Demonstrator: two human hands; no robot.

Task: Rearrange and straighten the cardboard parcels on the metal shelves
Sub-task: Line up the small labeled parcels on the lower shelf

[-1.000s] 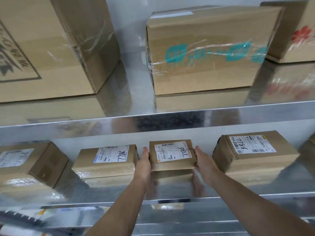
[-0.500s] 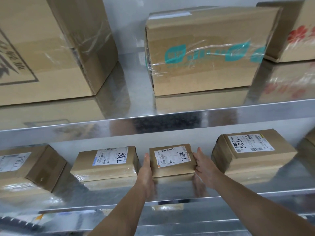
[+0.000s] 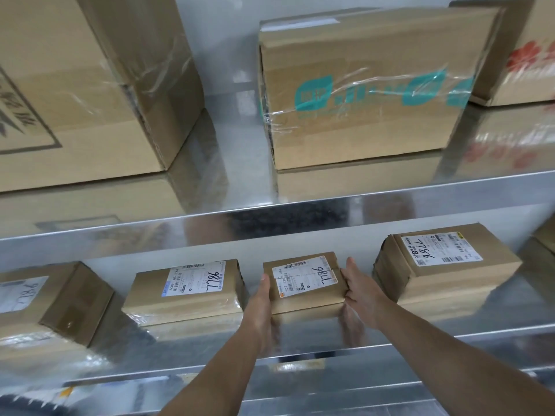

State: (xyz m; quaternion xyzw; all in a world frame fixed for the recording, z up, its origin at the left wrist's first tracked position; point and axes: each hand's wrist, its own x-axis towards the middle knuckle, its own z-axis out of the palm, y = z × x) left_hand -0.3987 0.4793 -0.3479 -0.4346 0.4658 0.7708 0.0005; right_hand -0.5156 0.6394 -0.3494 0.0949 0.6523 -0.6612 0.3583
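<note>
Left hand [image 3: 260, 300] is laid flat against the left end of the small parcel [image 3: 306, 295]; right hand [image 3: 362, 291] is curled round its right front corner. Parcel's sat label-up on the lower shelf [image 3: 186, 349], long axis lined up with the shelf's front edge.

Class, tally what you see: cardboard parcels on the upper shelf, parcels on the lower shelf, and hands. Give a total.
Upper-shelf parcels: 3
Lower-shelf parcels: 5, counting the middle parcel between the hands; one is cut off at the right edge
Hands: 2, left hand and right hand
Total: 10
</note>
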